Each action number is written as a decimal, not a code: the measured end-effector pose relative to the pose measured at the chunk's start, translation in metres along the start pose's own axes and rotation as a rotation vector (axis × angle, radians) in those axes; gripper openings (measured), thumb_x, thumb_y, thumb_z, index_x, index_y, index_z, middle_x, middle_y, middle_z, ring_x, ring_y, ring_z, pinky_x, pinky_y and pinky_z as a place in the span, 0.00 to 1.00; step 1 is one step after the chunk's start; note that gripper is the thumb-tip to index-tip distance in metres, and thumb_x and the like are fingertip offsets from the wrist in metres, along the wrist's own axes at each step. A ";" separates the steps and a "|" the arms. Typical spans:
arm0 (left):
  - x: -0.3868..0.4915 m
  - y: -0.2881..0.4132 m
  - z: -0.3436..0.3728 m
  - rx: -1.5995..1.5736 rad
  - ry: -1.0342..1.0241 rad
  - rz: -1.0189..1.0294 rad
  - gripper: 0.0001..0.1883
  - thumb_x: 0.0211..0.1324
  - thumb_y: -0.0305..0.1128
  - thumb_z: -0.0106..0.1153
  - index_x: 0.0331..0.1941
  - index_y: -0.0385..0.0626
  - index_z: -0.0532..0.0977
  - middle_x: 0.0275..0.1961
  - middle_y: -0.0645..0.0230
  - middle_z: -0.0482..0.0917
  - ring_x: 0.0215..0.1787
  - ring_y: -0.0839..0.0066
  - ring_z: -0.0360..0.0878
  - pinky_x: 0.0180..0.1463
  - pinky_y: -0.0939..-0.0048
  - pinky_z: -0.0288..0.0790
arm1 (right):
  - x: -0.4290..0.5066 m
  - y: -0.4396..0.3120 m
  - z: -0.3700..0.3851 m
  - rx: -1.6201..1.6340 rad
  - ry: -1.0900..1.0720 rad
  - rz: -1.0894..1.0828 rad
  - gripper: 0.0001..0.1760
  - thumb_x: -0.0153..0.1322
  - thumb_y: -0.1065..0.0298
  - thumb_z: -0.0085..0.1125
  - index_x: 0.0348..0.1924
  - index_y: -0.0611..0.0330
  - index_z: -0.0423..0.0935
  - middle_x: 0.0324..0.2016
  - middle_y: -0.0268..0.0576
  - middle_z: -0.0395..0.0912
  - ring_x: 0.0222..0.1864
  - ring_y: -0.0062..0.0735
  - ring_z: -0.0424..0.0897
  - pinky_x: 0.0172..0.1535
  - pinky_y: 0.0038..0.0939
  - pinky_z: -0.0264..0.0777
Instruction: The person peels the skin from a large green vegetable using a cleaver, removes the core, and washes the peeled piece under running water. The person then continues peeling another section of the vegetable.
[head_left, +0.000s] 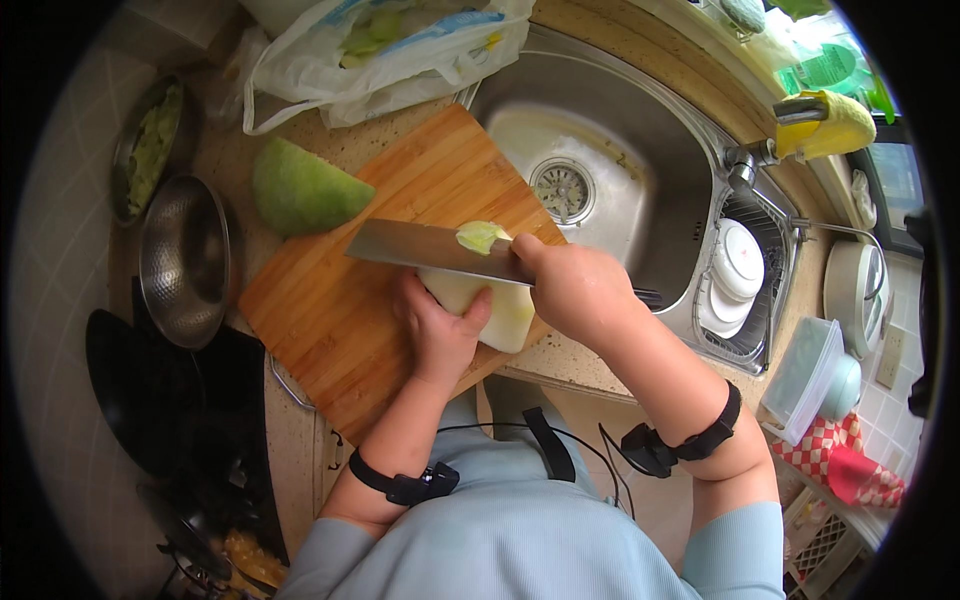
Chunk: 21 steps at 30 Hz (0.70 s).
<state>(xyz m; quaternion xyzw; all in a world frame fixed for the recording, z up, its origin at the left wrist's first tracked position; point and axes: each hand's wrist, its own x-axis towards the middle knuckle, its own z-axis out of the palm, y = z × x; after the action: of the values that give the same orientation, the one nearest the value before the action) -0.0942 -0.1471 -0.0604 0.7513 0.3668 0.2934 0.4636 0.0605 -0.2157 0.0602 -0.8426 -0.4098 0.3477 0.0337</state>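
Observation:
My right hand (581, 289) grips the handle of a broad metal cleaver (427, 247), its blade pointing left over the board. A pale green scrap of peel (481, 238) lies on the blade near the handle. Under the cleaver, my left hand (442, 322) holds a pale, peeled piece of melon or gourd (506, 319) on the wooden cutting board (322, 322), thumb and fingers around it. The blade covers part of this piece. A large green-skinned wedge of the melon or gourd (304, 187) rests at the board's upper left edge.
A steel sink (600, 127) adjoins the board at upper right, with a dish rack (772, 330) beside it. A plastic bag (405, 75) with green scraps lies above. At left are an empty steel bowl (184, 262), a bowl of green pieces (150, 150) and a black pan (120, 382).

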 end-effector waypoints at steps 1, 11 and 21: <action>0.000 0.000 0.000 -0.015 0.000 -0.008 0.46 0.44 0.43 0.72 0.62 0.37 0.56 0.56 0.49 0.68 0.57 0.51 0.64 0.62 0.50 0.57 | 0.001 0.000 -0.001 0.007 -0.008 0.015 0.13 0.67 0.73 0.48 0.44 0.52 0.72 0.27 0.49 0.81 0.33 0.53 0.81 0.34 0.46 0.73; 0.000 0.006 -0.003 -0.071 -0.039 -0.085 0.47 0.45 0.48 0.72 0.62 0.36 0.56 0.55 0.48 0.68 0.56 0.52 0.65 0.62 0.52 0.58 | 0.027 0.004 -0.009 -0.057 -0.123 0.052 0.14 0.68 0.73 0.47 0.47 0.56 0.72 0.32 0.49 0.82 0.38 0.49 0.82 0.38 0.43 0.75; 0.069 0.067 -0.042 0.788 -0.362 0.522 0.44 0.45 0.48 0.69 0.65 0.43 0.63 0.69 0.54 0.63 0.71 0.55 0.57 0.71 0.47 0.49 | 0.025 0.014 0.012 -0.078 0.080 -0.048 0.09 0.68 0.72 0.48 0.41 0.59 0.70 0.27 0.48 0.82 0.32 0.52 0.82 0.34 0.45 0.74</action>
<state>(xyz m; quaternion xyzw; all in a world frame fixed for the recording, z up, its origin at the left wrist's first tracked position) -0.0692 -0.0902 0.0246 0.9746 0.1634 0.1041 0.1124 0.0736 -0.2099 0.0325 -0.8466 -0.4413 0.2966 0.0256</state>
